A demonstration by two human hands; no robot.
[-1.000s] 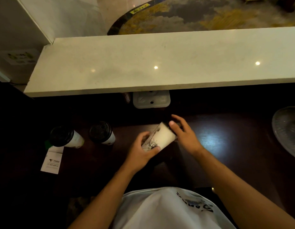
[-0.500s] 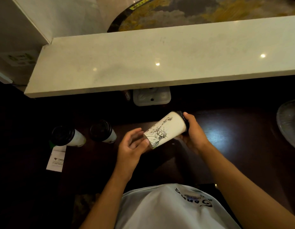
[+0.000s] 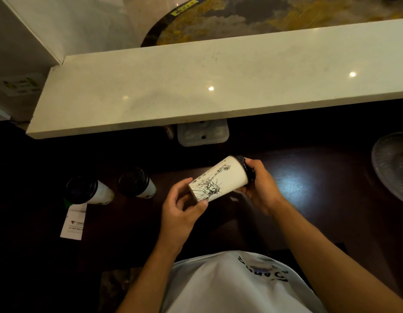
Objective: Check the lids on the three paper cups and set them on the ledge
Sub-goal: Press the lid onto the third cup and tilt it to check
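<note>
- A paper cup (image 3: 218, 180) with a statue drawing is held up over the dark desk (image 3: 309, 184), tipped on its side.
- Its bottom end is pinched by the left hand (image 3: 181, 210), with fingers curled partly closed around it.
- Its black lid (image 3: 247, 168) is covered by the right hand (image 3: 262, 186), which is wrapped closed around the lid end.
- The lid is likely being checked now. It should be pressed all the way round the rim, and the cup should be turned upright before it is let go, so nothing is spilled.
- Two more cups, the far left cup (image 3: 88, 191) and the middle cup (image 3: 137, 182), are left standing on the desk, both with black lids on.
- The white ledge (image 3: 218, 86) above is bare, so no cup has been set there yet.
- A paper slip (image 3: 73, 222) is seen by the far left cup, a small white box (image 3: 202, 134) sits under the ledge edge, and a glass dish (image 3: 392, 163) lies at the right.
- Nothing is seen blocking the way up, but the ledge edge sticks out over the desk and must be cleared.
</note>
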